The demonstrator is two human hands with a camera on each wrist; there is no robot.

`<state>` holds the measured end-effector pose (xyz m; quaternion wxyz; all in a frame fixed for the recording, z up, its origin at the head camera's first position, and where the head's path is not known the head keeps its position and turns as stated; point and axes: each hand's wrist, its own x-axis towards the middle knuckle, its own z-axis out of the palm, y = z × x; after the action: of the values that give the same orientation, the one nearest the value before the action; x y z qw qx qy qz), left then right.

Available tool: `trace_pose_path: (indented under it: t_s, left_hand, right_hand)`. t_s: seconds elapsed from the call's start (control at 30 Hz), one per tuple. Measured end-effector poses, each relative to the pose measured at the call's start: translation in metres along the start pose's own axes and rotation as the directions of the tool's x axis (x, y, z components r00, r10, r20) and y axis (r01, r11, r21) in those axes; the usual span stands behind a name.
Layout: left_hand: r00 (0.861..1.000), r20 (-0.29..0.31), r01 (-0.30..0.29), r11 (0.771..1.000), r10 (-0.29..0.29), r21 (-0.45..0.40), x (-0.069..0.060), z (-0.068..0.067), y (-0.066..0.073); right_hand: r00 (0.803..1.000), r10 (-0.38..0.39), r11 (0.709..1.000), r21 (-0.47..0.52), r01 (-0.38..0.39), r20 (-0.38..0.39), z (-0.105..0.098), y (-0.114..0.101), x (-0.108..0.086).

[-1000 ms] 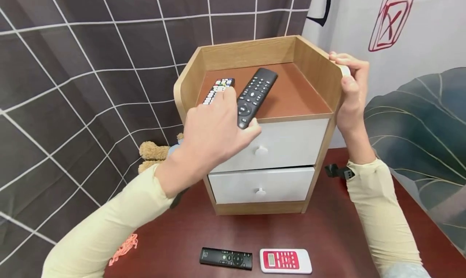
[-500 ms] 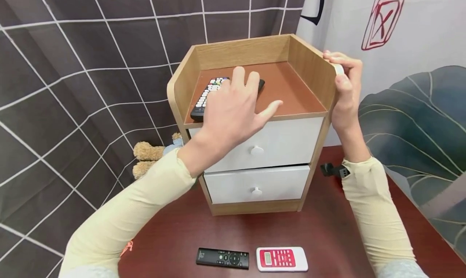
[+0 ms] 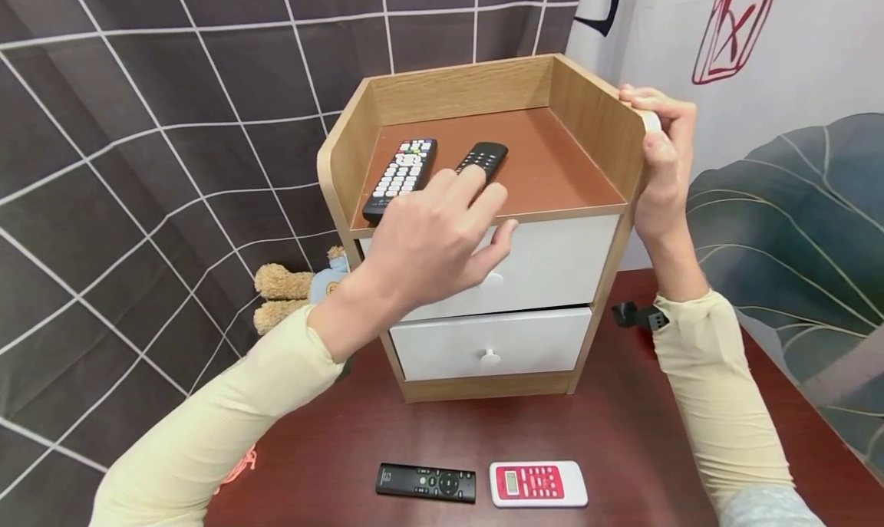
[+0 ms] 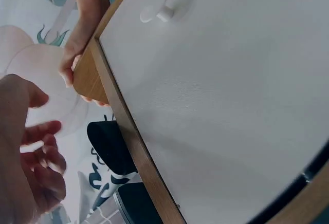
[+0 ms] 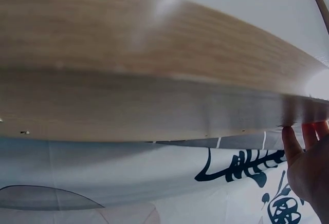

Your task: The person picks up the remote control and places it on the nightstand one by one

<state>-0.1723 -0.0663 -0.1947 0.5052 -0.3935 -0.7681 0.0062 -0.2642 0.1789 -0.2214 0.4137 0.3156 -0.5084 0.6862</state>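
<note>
In the head view my left hand [image 3: 442,239] hovers before the top front edge of a small wooden cabinet [image 3: 463,93] with white drawers, its fingers loosely bent. The left wrist view shows nothing in that hand [image 4: 38,157]. On the cabinet's brown top lie a black remote control with white buttons [image 3: 400,180] and, to its right, another black remote control [image 3: 487,156], its near end hidden behind my left fingers. My right hand [image 3: 666,170] grips the upper edge of the cabinet's right side panel [image 3: 601,128], thumb in front and fingers behind.
A slim black remote [image 3: 426,482] and a white-and-red remote [image 3: 539,484] lie on the dark red table [image 3: 497,427] in front. A plush toy [image 3: 286,285] lies left of the cabinet, near a grey checked curtain [image 3: 138,205]. Orange cord [image 3: 242,466] shows beside the left sleeve.
My left hand has let go of the two remotes, which now lie on the cabinet top, and has drawn back slightly toward me. The right hand keeps its grip on the panel.
</note>
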Motion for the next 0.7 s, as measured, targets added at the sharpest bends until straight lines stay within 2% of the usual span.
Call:
trace_pose_path:
  t_s: [0.07, 0.13, 0.33, 0.47, 0.57, 0.7]
  left_hand:
    - [0.998, -0.039, -0.048, 0.998, 0.047, -0.034, -0.004, 0.0, 0.001]
    - [0.995, -0.054, -0.092, 0.994, 0.089, -0.055, -0.008, 0.0, 0.002]
    - [0.979, -0.043, -0.2, 0.978, 0.198, -0.052, -0.024, 0.005, 0.007]
    - [0.963, -0.04, -0.268, 0.958, 0.265, -0.104, -0.039, 0.016, 0.012]
    - [0.941, -0.016, -0.337, 0.931, 0.338, -0.139, -0.057, 0.028, 0.019]
    - [0.897, 0.058, -0.422, 0.889, 0.438, -0.176, -0.087, 0.045, 0.03]
  right_hand:
    - [1.0, -0.003, 1.0, -0.005, 0.003, -0.004, 0.001, 0.0, 0.0]
    - [1.0, -0.004, 1.0, -0.012, 0.004, -0.006, 0.002, -0.001, 0.0]
    - [1.0, 0.002, 1.0, -0.011, -0.002, 0.0, 0.003, -0.001, -0.001]
    - [1.0, 0.001, 1.0, -0.013, -0.001, 0.001, 0.003, -0.002, -0.001]
    - [1.0, 0.001, 1.0, -0.008, -0.001, -0.001, 0.003, -0.002, -0.001]
    - [1.0, 0.002, 1.0, -0.003, -0.002, 0.0, 0.004, -0.002, -0.001]
